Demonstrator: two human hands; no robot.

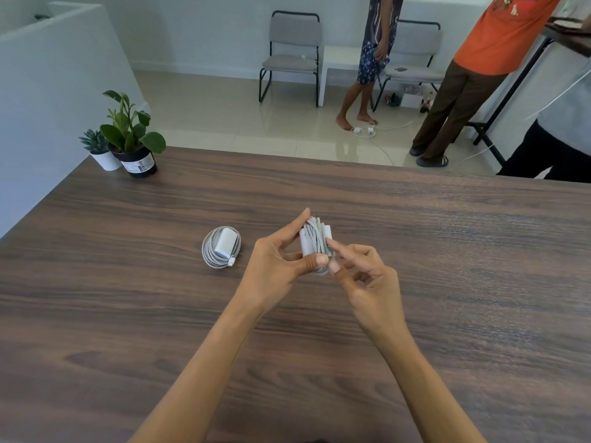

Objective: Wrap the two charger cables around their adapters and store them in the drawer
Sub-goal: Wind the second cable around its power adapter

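Observation:
A white charger adapter with its cable wound around it is held above the middle of the wooden table. My left hand grips it from the left, thumb across its lower end. My right hand pinches the cable at the bundle's lower right side with thumb and forefinger. A second white adapter lies on the table to the left, resting on its own cable coiled in a flat ring. No drawer is in sight.
Two potted plants stand at the table's far left corner, beside a grey partition wall. Beyond the far edge are two chairs, two people standing and cables on the tiled floor.

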